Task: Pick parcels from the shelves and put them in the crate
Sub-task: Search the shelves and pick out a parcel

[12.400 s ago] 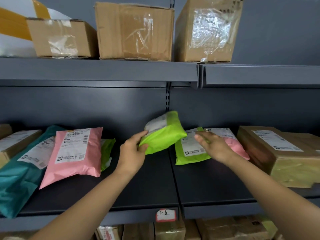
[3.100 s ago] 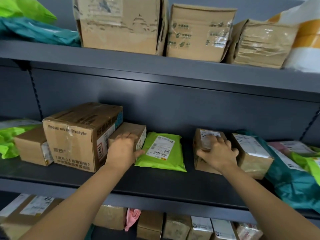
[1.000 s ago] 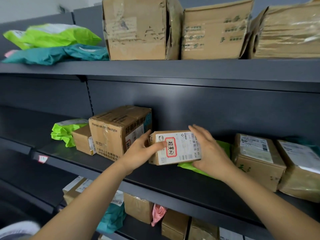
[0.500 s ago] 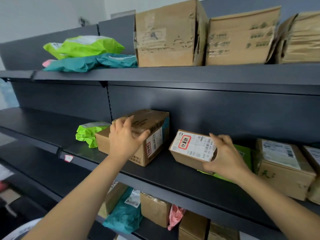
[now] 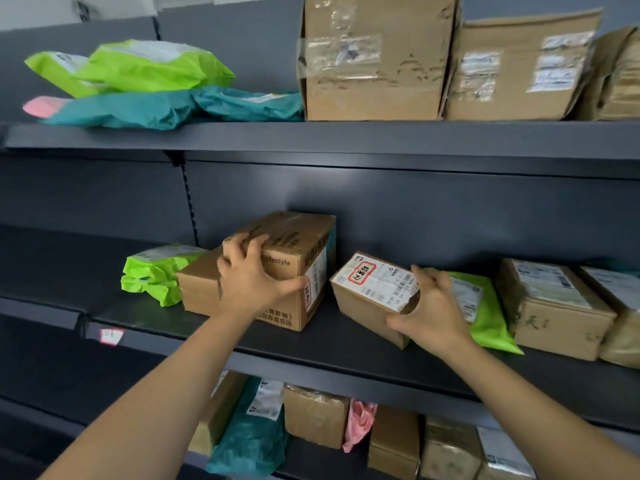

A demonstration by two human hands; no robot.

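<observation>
A white wall point(image 5: 38, 10) shows at the top left; a small dark fitting point(image 5: 83, 8) on it is too blurred to identify. A slotted upright point(image 5: 189, 202) runs down the dark grey back panel point(image 5: 433, 216), dividing 2 bays. The panel catches a soft patch of light near its middle. A small red-and-white label point(image 5: 110, 336) sits on a shelf's front edge, lower left; its writing is unreadable.

grey shelf point(image 5: 346, 342), cardboard boxes point(image 5: 554, 317), green mailers point(image 5: 152, 273)

Green mailer point(image 5: 491, 322) half hidden behind right hand point(image 5: 433, 313), small box point(image 5: 363, 306).
</observation>
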